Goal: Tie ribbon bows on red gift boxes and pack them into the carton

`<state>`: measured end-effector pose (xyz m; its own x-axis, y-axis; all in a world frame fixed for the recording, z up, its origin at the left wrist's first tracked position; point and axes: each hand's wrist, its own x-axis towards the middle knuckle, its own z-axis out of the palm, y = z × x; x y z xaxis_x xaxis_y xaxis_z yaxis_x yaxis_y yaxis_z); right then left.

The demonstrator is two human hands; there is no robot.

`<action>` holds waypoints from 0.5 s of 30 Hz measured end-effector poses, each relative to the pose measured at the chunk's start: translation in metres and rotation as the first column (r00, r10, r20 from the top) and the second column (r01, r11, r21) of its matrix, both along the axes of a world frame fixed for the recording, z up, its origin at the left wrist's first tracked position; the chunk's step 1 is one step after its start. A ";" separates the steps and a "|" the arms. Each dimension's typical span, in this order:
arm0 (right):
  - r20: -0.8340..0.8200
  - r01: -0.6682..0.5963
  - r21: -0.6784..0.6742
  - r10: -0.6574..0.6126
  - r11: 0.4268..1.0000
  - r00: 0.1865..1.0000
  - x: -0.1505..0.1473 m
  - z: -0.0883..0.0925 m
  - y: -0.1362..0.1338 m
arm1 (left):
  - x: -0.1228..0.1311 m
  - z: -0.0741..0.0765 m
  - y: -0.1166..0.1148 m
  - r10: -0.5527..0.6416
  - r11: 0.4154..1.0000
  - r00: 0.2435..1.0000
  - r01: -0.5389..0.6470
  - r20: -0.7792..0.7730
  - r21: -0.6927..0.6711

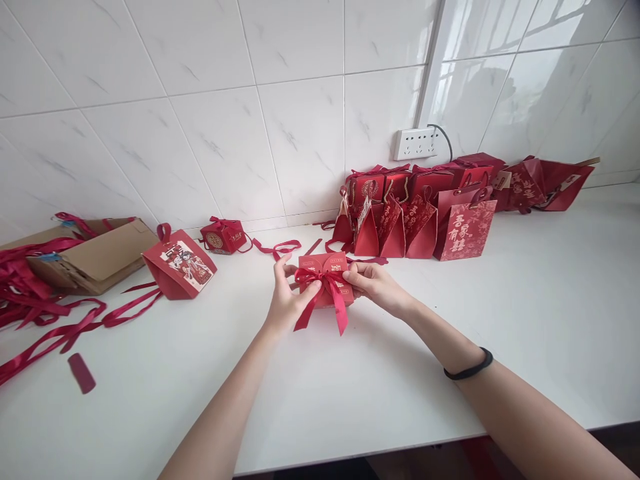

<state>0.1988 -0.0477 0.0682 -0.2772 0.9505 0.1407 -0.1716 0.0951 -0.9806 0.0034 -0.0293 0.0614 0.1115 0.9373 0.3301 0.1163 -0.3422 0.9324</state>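
A small red gift box [325, 268] stands on the white counter [350, 387], tied with a red ribbon bow [327, 288] whose tails hang toward me. My left hand [289, 300] pinches the bow's left loop with fingers closed. On the box's right side, my right hand [376, 285] grips the box and ribbon, fingers curled. A black band circles my right wrist [470, 368].
Several finished red gift bags [425, 213] stand against the tiled wall at the back right. Another red bag [181, 263] and a small red box [223, 235] lie left of centre. A cardboard box [95, 257] and loose red ribbons [55, 320] cover the left. A wall socket [415, 143] is behind.
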 end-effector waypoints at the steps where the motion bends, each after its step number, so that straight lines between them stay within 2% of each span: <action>1: -0.012 -0.002 -0.010 0.002 1.000 1.000 0.000 0.000 0.000 | 0.001 0.001 0.000 -0.063 0.997 0.998 0.064 0.017 -0.043; 4: -0.066 -0.014 -0.067 0.010 0.998 0.998 0.001 0.001 0.000 | 0.002 0.004 -0.001 -0.281 0.949 0.954 0.292 0.104 -0.120; 6: -0.093 -0.008 -0.112 -0.002 0.994 0.996 0.001 0.003 -0.001 | 0.002 0.005 -0.002 -0.342 0.925 0.930 0.358 0.137 -0.125; 9: -0.029 0.070 -0.108 -0.074 0.992 0.997 -0.002 0.005 -0.004 | 0.002 0.007 -0.002 -0.321 0.932 0.940 0.335 0.114 -0.136; 12: 0.142 0.179 0.029 -0.181 0.983 0.973 -0.006 0.005 -0.006 | 0.003 0.008 -0.004 -0.291 0.942 0.953 0.301 0.086 -0.151; 15: 0.292 0.232 0.156 -0.270 0.960 0.918 -0.009 0.001 -0.008 | 0.004 0.009 -0.007 -0.252 0.954 0.964 0.263 0.089 -0.146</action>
